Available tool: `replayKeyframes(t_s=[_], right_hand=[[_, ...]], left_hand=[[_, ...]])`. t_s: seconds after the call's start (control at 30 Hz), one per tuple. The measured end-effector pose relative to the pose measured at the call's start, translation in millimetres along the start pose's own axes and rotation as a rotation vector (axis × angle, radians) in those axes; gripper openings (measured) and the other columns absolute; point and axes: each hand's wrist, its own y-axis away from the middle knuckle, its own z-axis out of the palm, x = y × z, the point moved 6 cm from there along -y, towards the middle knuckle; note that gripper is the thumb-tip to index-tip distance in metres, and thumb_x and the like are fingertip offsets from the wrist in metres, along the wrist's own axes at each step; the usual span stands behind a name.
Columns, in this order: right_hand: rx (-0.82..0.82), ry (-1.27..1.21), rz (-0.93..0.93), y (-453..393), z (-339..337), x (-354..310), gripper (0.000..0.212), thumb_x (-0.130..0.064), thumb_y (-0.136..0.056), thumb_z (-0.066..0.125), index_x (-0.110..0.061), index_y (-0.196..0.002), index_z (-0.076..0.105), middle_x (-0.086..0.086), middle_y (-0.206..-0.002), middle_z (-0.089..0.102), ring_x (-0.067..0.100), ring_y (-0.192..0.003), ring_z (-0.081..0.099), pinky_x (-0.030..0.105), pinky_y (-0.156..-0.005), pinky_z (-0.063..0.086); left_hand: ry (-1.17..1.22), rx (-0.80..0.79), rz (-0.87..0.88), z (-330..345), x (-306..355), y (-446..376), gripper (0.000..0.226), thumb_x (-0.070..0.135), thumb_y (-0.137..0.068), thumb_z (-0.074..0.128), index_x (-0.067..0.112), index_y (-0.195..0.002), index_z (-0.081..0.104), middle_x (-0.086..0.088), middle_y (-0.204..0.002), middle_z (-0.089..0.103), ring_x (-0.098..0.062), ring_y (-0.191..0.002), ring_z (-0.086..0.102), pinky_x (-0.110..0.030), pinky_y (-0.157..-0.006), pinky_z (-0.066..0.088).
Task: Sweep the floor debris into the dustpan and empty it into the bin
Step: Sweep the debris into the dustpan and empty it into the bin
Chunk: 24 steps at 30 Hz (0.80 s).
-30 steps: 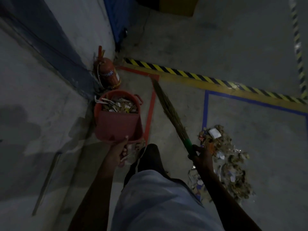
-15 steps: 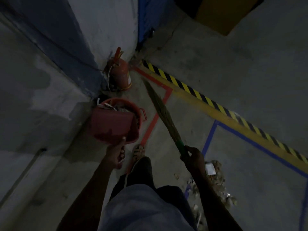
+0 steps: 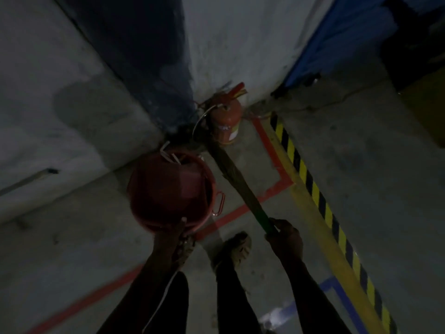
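Two walls (image 3: 228, 44) corner dim concrete floor (image 3: 361, 165); red tape (image 3: 277, 186) marks it.

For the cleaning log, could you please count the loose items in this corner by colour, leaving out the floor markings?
Red: 3, the bin, the dustpan held over it by the left hand, and the fire extinguisher.
Green and brown: 1, the broom gripped by the right hand.
Total: 4
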Motion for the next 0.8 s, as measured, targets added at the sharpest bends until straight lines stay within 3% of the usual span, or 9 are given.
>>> replayKeyframes(t_s=[0.07,0.13,0.2,0.4,0.6,0.7,0.8], right_hand=[[-0.048,0.066,-0.072,-43.3,5.2,3.9,0.047,-0.02,-0.085,0.077,-0.025,-0.13,0.062,-0.001,-0.118,0.069,0.023,-0.101,0.066,0.039,-0.079,0.056],[-0.079,0.111,-0.121,-80.0,9.5,9.2,0.05,-0.021,-0.084,0.078,-0.026,-0.131,0.061,-0.001,-0.118,0.069,0.024,-0.101,0.066,0.041,-0.079,0.056],[-0.086,0.138,-0.15,-113.0,12.4,13.4,0.051,-0.021,-0.082,0.079,-0.026,-0.13,0.061,-0.001,-0.118,0.069,0.026,-0.1,0.066,0.041,-0.078,0.056],[-0.106,0.201,-0.253,-187.5,25.0,12.1,0.051,-0.015,-0.076,0.082,-0.02,-0.125,0.067,0.009,-0.12,0.068,0.034,-0.105,0.065,0.045,-0.083,0.055],[-0.069,0.156,-0.163,-206.2,17.0,47.1,0.057,-0.013,-0.073,0.087,-0.019,-0.126,0.068,0.01,-0.129,0.064,0.036,-0.11,0.062,0.043,-0.083,0.054],[-0.03,0.176,-0.163,-189.4,17.3,74.2,0.056,-0.012,-0.071,0.088,-0.019,-0.124,0.069,0.013,-0.125,0.066,0.037,-0.096,0.065,0.036,-0.068,0.048],[-0.061,0.109,-0.114,-172.4,29.1,94.9,0.053,-0.01,-0.072,0.087,-0.017,-0.121,0.071,0.013,-0.124,0.066,0.034,-0.085,0.064,0.031,-0.065,0.042]], left_hand=[[0.065,0.043,-0.006,17.5,-13.9,-11.0,0.035,0.036,-0.091,0.069,0.025,-0.065,0.048,0.015,-0.037,0.047,0.0,-0.029,0.045,-0.013,-0.033,0.033],[0.158,0.074,-0.075,28.6,-35.8,-24.7,0.047,0.057,-0.081,0.074,0.027,-0.055,0.048,0.006,-0.044,0.042,-0.012,-0.032,0.04,-0.019,-0.043,0.03],[0.21,0.092,-0.125,40.8,-54.9,-35.6,0.059,0.066,-0.08,0.072,0.023,-0.052,0.042,-0.004,-0.05,0.035,-0.012,-0.039,0.032,-0.024,-0.049,0.025],[0.272,0.083,-0.104,72.4,-66.0,-65.5,0.062,0.067,-0.086,0.064,0.021,-0.054,0.038,-0.005,-0.051,0.032,-0.01,-0.039,0.028,-0.022,-0.047,0.022],[0.271,0.137,-0.189,75.5,-76.8,-81.3,0.065,0.071,-0.08,0.067,0.021,-0.051,0.038,-0.001,-0.046,0.033,-0.011,-0.035,0.029,-0.02,-0.048,0.025],[0.244,0.112,-0.176,74.0,-80.4,-80.7,0.065,0.07,-0.083,0.066,0.022,-0.05,0.036,-0.002,-0.048,0.031,-0.011,-0.037,0.028,-0.021,-0.048,0.024],[0.22,0.127,-0.159,73.1,-79.4,-82.7,0.064,0.067,-0.084,0.066,0.022,-0.049,0.038,-0.002,-0.047,0.033,-0.011,-0.035,0.029,-0.022,-0.048,0.024]])
